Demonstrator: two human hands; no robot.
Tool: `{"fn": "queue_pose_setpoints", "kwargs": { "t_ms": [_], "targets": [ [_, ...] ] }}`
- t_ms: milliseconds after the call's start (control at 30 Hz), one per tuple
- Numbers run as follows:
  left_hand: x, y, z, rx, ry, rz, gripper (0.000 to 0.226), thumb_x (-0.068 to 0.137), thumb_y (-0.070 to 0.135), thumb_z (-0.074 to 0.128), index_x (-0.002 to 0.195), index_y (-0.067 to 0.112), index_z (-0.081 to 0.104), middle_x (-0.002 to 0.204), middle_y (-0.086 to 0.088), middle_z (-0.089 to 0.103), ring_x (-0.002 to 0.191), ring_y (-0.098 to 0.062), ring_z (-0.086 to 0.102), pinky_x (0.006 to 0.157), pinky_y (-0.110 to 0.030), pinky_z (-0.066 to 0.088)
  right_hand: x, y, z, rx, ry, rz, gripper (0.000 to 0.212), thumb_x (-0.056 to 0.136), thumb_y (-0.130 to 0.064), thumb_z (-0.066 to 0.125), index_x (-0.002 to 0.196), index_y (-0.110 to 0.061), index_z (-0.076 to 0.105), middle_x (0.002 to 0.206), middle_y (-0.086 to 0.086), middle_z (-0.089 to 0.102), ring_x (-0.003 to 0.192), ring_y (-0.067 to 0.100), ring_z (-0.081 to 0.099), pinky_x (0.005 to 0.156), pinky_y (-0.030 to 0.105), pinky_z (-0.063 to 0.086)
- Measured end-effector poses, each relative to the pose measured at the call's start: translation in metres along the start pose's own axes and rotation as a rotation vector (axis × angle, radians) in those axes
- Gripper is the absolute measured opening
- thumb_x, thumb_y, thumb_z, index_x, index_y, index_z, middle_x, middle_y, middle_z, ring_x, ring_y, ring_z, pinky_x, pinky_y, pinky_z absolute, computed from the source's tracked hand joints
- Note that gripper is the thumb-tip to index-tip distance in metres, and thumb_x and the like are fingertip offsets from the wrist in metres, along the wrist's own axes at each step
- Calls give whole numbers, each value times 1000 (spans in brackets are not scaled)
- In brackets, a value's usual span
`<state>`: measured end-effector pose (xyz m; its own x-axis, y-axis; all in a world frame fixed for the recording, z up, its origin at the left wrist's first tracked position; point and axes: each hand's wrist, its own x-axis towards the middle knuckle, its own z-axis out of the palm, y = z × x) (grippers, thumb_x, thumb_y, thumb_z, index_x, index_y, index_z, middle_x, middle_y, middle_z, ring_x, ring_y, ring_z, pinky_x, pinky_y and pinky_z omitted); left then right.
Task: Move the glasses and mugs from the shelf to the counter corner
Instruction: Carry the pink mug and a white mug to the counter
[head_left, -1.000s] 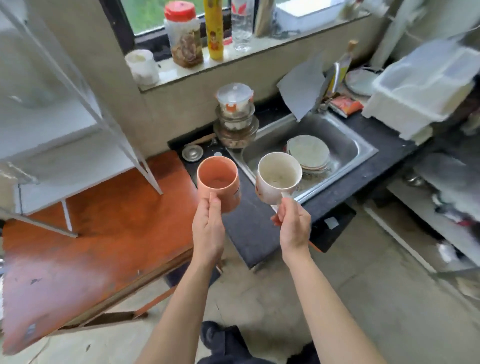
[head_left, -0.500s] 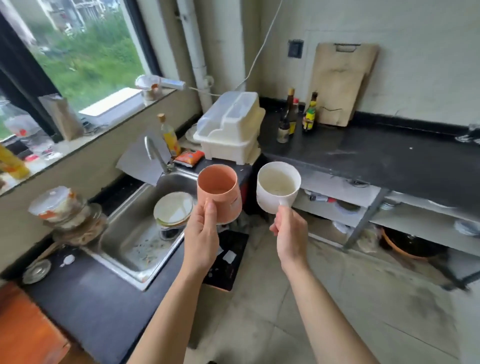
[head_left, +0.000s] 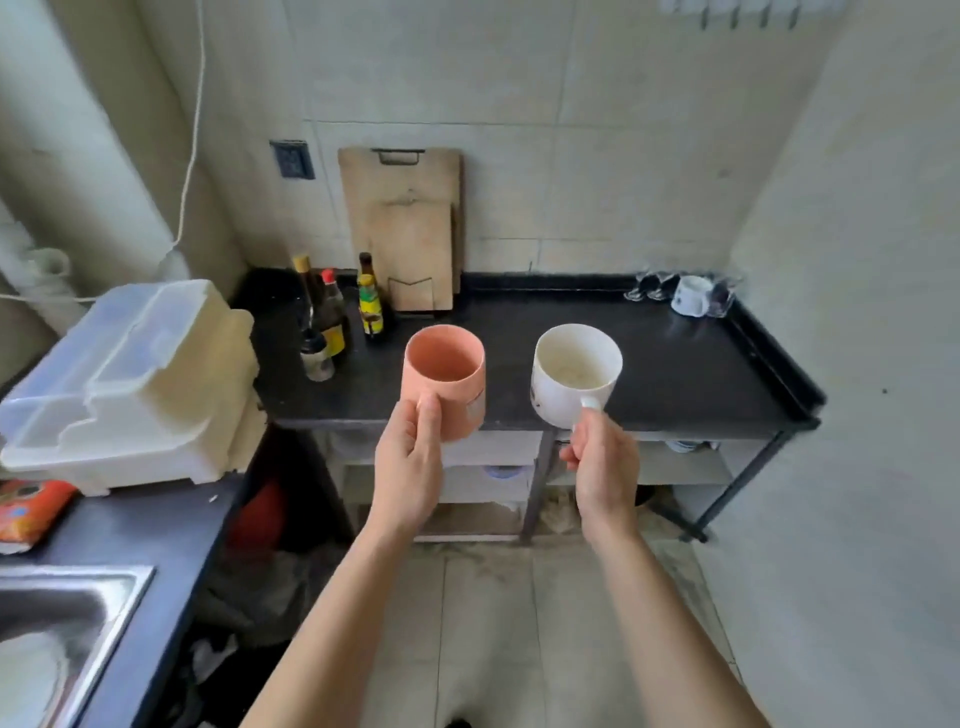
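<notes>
My left hand (head_left: 408, 467) grips an orange mug (head_left: 447, 379) by its side, held upright in front of the black counter (head_left: 685, 374). My right hand (head_left: 605, 467) holds a white mug (head_left: 571, 379) by its handle, level with the orange one and a little to its right. Both mugs hang in the air over the counter's front edge. In the counter's far right corner stand a small white mug (head_left: 691, 295) and some clear glasses (head_left: 649, 288), blurred.
Sauce bottles (head_left: 332, 317) cluster at the counter's back left, with wooden cutting boards (head_left: 408, 228) leaning on the wall. A white plastic bin (head_left: 135, 384) sits on the left counter beside a steel sink (head_left: 57, 623). Shelves run under the counter.
The view has swung right, from the sink and window to the black counter against the wall. Both hands still hold the mugs in the same grip, now nearer that counter.
</notes>
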<state>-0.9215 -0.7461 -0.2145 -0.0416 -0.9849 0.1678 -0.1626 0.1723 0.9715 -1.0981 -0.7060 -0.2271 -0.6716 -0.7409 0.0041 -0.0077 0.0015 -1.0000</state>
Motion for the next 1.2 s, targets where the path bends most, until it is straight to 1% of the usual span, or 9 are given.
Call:
{"fn": "queue_pose_setpoints", "kwargs": {
  "t_ms": [167,333,467,567,700,867,933,1067,1200],
  "targets": [
    [82,11,100,-58,-199,26,26,106,35,40,93,21,58,89,13,63,78,9,56,68,-7,43,83,-16,-43,-20,205,-3,33,79,-32,46,52,-19,32,56,-2,40,56,14,43,53,24,36],
    [134,9,192,-48,-324,21,30,104,44,39,92,23,57,91,6,63,80,0,56,67,-12,44,158,-7,-92,27,347,71,42,88,-24,49,51,-24,30,53,-7,38,59,16,39,61,36,34],
    [165,0,271,-30,-367,12,34,104,45,39,92,19,56,86,10,61,76,1,53,67,-15,44,228,12,-125,76,385,95,36,84,-30,49,54,-21,30,57,-4,37,61,16,42,62,36,35],
    [188,0,338,-5,-353,14,33,104,42,39,90,18,56,81,14,60,72,4,52,65,-12,41,295,23,-151,90,372,119,33,81,-33,48,54,-20,33,57,-4,41,64,18,45,60,33,36],
    [222,10,412,28,-336,-51,39,104,47,38,90,15,55,84,3,59,67,1,49,64,-20,41,375,27,-182,80,312,147,43,90,-33,47,48,-26,38,55,-7,44,64,17,49,65,35,40],
    [265,12,472,26,-304,-115,34,102,49,39,86,23,54,74,16,56,62,4,49,61,-18,40,463,28,-199,48,266,169,50,94,-34,48,45,-31,42,58,-5,45,66,15,52,66,33,43],
    [279,6,485,54,-294,-138,33,102,49,38,89,23,54,78,16,58,65,3,52,62,-19,41,485,34,-200,46,234,177,50,93,-36,48,44,-32,44,57,-6,46,66,15,52,65,32,43],
    [316,-21,515,88,-282,-202,32,103,48,36,99,23,55,99,8,63,88,-8,59,74,-24,47,541,58,-191,-12,186,256,46,90,-39,48,45,-29,42,56,-6,46,64,15,53,63,32,43],
    [357,-58,535,91,-260,-285,35,104,46,36,94,18,55,93,6,61,83,-7,56,71,-22,43,586,90,-168,-85,116,338,39,84,-48,47,56,-21,42,59,-6,46,61,11,54,61,29,44]
  ]
}}
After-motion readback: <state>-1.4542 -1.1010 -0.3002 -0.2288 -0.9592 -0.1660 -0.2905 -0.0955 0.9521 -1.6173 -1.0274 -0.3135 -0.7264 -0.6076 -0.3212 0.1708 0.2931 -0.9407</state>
